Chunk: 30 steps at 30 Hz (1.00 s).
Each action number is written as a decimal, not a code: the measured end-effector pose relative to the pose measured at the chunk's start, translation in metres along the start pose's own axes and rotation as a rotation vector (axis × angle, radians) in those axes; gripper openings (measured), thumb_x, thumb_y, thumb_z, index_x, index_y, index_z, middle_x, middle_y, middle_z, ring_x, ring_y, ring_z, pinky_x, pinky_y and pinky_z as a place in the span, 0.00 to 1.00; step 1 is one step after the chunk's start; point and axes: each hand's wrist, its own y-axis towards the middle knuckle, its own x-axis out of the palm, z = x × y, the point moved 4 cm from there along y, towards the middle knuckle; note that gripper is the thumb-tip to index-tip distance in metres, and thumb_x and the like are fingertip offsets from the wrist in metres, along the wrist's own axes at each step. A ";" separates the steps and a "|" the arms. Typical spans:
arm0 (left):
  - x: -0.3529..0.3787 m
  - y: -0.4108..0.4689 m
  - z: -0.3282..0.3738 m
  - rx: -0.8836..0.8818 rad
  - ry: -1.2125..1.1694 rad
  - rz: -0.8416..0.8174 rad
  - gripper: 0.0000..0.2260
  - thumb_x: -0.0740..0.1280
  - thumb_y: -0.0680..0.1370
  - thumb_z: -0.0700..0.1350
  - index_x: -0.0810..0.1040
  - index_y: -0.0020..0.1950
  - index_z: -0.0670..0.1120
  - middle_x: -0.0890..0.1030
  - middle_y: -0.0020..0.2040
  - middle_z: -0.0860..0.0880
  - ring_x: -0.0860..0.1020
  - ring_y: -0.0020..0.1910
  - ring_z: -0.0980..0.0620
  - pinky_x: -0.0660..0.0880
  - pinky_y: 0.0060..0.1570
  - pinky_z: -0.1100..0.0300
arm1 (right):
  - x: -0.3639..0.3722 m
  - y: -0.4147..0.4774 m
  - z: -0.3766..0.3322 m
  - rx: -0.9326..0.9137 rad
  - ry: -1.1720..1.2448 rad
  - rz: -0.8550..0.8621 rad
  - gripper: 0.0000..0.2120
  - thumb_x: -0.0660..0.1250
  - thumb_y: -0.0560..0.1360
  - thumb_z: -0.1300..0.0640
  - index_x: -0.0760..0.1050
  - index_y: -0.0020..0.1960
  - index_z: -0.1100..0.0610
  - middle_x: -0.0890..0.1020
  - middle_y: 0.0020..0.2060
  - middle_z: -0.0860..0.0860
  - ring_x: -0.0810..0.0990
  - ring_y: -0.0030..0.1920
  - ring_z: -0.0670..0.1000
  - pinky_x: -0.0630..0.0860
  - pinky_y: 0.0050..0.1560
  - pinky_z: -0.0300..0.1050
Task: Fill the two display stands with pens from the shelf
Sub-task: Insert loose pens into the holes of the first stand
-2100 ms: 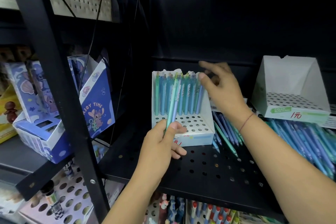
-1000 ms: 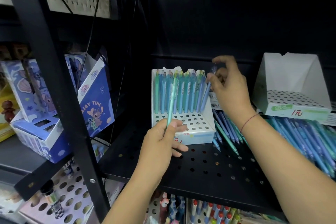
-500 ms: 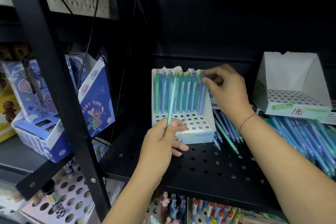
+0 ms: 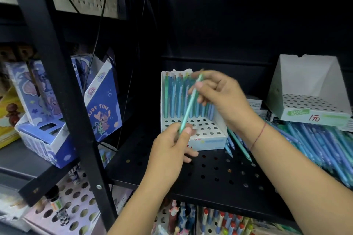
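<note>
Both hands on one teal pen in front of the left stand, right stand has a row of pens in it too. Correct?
Not quite: the right stand holds no pens; the head view shows only bare holes in it. The rest stands: the left hand and the right hand both hold the teal pen in front of the left stand.
</note>
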 end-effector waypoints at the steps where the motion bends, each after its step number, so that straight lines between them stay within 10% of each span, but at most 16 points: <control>1: -0.002 0.000 0.002 0.023 0.017 0.023 0.05 0.62 0.80 0.49 0.77 0.53 0.56 0.82 0.49 0.59 0.83 0.35 0.53 0.75 0.35 0.62 | -0.009 0.001 -0.004 -0.029 0.012 0.090 0.10 0.63 0.78 0.65 0.74 0.58 0.58 0.84 0.38 0.51 0.77 0.32 0.44 0.75 0.35 0.35; 9: -0.034 0.009 0.004 0.119 0.471 0.324 0.24 0.68 0.75 0.54 0.65 0.69 0.54 0.66 0.58 0.55 0.72 0.52 0.54 0.73 0.49 0.58 | -0.044 0.006 0.001 -0.262 -0.477 0.371 0.15 0.66 0.77 0.61 0.70 0.62 0.52 0.79 0.36 0.52 0.79 0.38 0.51 0.78 0.45 0.45; 14: -0.037 0.023 -0.014 -0.047 0.386 0.230 0.22 0.65 0.79 0.50 0.64 0.71 0.52 0.72 0.54 0.50 0.73 0.44 0.55 0.67 0.34 0.65 | -0.035 0.008 0.010 -0.268 -0.567 0.309 0.15 0.66 0.77 0.60 0.70 0.63 0.53 0.78 0.37 0.53 0.76 0.37 0.47 0.72 0.39 0.33; 23: -0.038 0.024 -0.019 -0.005 0.323 0.263 0.14 0.64 0.79 0.45 0.71 0.65 0.51 0.71 0.39 0.49 0.73 0.38 0.51 0.69 0.37 0.60 | -0.036 0.008 0.008 -0.286 -0.586 0.336 0.16 0.66 0.77 0.61 0.71 0.63 0.53 0.76 0.36 0.48 0.73 0.36 0.41 0.70 0.38 0.28; 30: -0.037 0.019 -0.014 0.014 0.284 0.285 0.13 0.62 0.80 0.42 0.71 0.65 0.49 0.69 0.33 0.50 0.70 0.33 0.53 0.68 0.33 0.62 | -0.029 0.008 0.013 -0.285 -0.640 0.304 0.11 0.67 0.76 0.61 0.77 0.58 0.55 0.77 0.40 0.50 0.75 0.38 0.46 0.75 0.43 0.40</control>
